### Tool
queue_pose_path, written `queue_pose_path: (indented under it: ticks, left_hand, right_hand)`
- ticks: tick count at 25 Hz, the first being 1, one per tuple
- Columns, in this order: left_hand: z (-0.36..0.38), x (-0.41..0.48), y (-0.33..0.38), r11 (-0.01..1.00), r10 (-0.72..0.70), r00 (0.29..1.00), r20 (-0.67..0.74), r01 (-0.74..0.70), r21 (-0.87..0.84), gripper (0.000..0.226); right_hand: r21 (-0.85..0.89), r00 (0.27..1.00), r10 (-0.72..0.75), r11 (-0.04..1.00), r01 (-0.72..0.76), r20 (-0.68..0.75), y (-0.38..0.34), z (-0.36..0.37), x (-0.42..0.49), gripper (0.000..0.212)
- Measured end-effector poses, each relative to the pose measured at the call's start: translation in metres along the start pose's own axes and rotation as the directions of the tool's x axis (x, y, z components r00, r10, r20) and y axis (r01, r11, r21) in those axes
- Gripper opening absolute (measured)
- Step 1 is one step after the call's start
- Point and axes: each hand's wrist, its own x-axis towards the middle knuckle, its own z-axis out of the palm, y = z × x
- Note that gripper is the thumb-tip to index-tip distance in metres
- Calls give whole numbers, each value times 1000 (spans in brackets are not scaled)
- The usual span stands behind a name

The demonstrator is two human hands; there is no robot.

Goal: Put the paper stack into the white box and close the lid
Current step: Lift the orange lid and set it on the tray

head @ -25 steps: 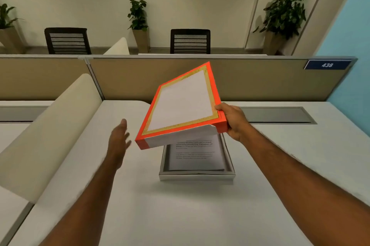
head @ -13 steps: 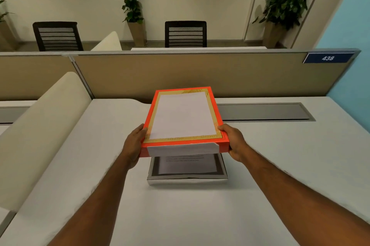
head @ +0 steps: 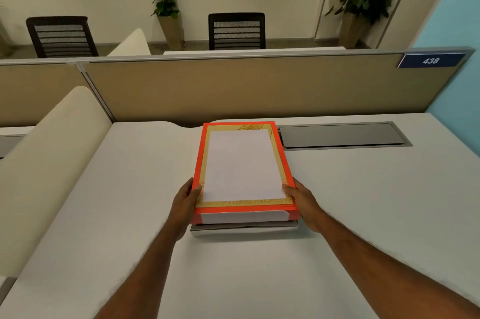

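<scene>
1. My forearms reach across the bare white desk (head: 363,201).
2. My left hand (head: 185,204) and right hand (head: 304,203) grip the orange-bordered lid (head: 242,168) by its near corners, thumbs on top.
3. The lid sits level just above the white box (head: 244,229), hiding its contents.
4. Beyond: a grey cable hatch (head: 342,134), then the beige partition (head: 233,87).

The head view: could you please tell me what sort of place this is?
Most likely an open-plan office: a white desk against a tan partition bearing a numbered plate, with mesh office chairs behind.
</scene>
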Motion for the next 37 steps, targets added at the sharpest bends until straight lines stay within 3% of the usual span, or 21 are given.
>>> queue_pose_path:
  ticks: [9, 16, 20, 24, 26, 29, 31, 33, 37]
  left_hand:
    - [-10, -14, -40, 985, 60, 998, 21, -62, 164, 50]
    - [-5, -13, -62, 962, 116, 993, -18, -108, 252, 53]
    - [-4, -12, -62, 935, 181, 983, -15, -167, 311, 51]
    - [-12, 9, -57, 926, 145, 987, -68, -111, 361, 83]
    - [-12, 31, -38, 861, 207, 978, -15, -175, 477, 85]
    - [4, 85, -1, 693, 221, 964, 148, -262, 671, 86]
    - [21, 126, 18, 467, 148, 946, 287, -323, 824, 93]
    - [35, 159, 29, 255, 75, 928, 366, -373, 892, 99]
    - [49, 201, 36, 186, 53, 933, 357, -361, 914, 103]
  right_hand:
    - [-183, 998, -63, 981, 64, 12, 43, 4, -3, 55]
    - [-324, 995, -86, 944, 63, -56, 71, 7, -1, 67]
    - [-334, 984, -154, 935, 116, -89, 76, 10, 0, 63]
    - [-358, 956, -252, 915, 185, -150, 57, 2, 13, 71]
    - [-468, 925, -345, 851, 239, -155, 31, -2, 35, 71]
    - [-658, 906, -422, 676, 334, 26, -14, 2, 88, 71]
    - [-816, 914, -368, 466, 342, 173, -35, 9, 126, 74]
    - [-897, 934, -281, 315, 309, 222, -51, 14, 160, 85]
    - [-925, 959, -220, 296, 240, 178, -65, 18, 201, 97]
